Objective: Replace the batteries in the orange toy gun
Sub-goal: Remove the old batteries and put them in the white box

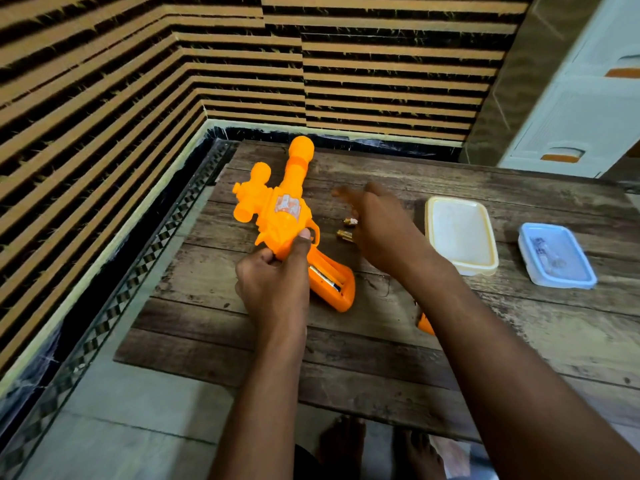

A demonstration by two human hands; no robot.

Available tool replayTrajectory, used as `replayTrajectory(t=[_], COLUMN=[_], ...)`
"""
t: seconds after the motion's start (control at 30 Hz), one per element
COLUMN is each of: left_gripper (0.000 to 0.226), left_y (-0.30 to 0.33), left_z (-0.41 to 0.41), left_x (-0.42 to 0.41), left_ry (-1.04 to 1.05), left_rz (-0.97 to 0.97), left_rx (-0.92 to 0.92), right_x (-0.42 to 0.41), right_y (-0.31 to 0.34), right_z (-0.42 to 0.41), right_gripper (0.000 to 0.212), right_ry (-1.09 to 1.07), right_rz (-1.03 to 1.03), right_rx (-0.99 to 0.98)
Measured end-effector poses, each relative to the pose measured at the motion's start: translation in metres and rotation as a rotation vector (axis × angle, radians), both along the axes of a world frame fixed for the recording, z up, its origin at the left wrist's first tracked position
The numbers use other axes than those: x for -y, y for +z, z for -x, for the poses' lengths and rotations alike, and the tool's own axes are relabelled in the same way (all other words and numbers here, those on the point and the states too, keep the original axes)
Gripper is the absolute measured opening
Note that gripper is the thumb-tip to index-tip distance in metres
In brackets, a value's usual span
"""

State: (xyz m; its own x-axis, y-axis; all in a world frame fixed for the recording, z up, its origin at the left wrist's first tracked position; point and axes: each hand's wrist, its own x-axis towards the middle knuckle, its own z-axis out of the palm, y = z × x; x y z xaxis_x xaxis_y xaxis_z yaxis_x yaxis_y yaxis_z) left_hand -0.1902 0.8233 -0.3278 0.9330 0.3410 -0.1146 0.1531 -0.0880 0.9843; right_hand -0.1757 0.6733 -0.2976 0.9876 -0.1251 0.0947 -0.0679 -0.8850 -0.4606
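While left grip (273, 271) clasping orange toy gun (277, 209), right grip (377, 226) spread above batteries (346, 230), containers (460, 233) beside.

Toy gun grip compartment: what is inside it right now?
The open grip compartment of the orange toy gun shows one battery along its left side; the upper end is hidden behind the left hand.

Left hand (273, 277) curled in a fist-like grip, right hand (377, 226) extended forward, fingers spread

Dim, soft indoor light, motion-blurred right hand (377, 223), wide-angle bending at edges
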Motion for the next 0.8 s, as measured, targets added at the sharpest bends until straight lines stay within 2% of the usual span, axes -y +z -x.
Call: replayTrajectory(t=[0.03, 0.1, 0.17, 0.27, 0.33, 0.47, 0.67, 0.73, 0.8], left_gripper=[0.036, 0.034, 0.029, 0.017, 0.018, 0.025, 0.031, 0.03, 0.029], left_y=[0.0, 0.0, -0.001, -0.004, -0.006, -0.008, -0.01, -0.007, -0.004], left_z=[-0.001, -0.003, -0.004, -0.006, -0.008, -0.01, -0.009, -0.008, -0.008], left_x=[-0.001, -0.003, -0.005, -0.007, -0.007, -0.006, -0.008, -0.009, -0.009], left_ry=[0.012, 0.024, 0.035, 0.056, 0.073, 0.065, 0.036, 0.012, -0.015], left_rz=[0.021, 0.05, 0.073, 0.113, 0.126, 0.136, 0.113, 0.101, 0.076], left_rx=[-0.016, -0.046, -0.066, -0.094, -0.105, -0.117, -0.098, -0.094, -0.082], right_x=[-0.002, -0.003, -0.002, 0.003, 0.007, 0.009, 0.013, 0.013, 0.009], right_y=[0.001, 0.003, 0.003, -0.003, -0.011, -0.022, -0.025, -0.022, -0.017], right_z=[-0.004, -0.015, -0.031, -0.055, -0.07, -0.086, -0.093, -0.087, -0.072], right_gripper=[0.073, 0.07, 0.053, 0.026, 0.019, 0.026, 0.037, 0.038, 0.038], right_ry=[0.059, 0.143, 0.18, 0.207, 0.254, 0.333, 0.341, 0.328, 0.276], right_rz=[0.024, 0.098, 0.204, 0.304, 0.313, 0.24, 0.215, 0.21, 0.155], right_rx=[0.051, 0.138, 0.158, 0.067, 0.045, 0.014, -0.015, 0.026, 0.149])
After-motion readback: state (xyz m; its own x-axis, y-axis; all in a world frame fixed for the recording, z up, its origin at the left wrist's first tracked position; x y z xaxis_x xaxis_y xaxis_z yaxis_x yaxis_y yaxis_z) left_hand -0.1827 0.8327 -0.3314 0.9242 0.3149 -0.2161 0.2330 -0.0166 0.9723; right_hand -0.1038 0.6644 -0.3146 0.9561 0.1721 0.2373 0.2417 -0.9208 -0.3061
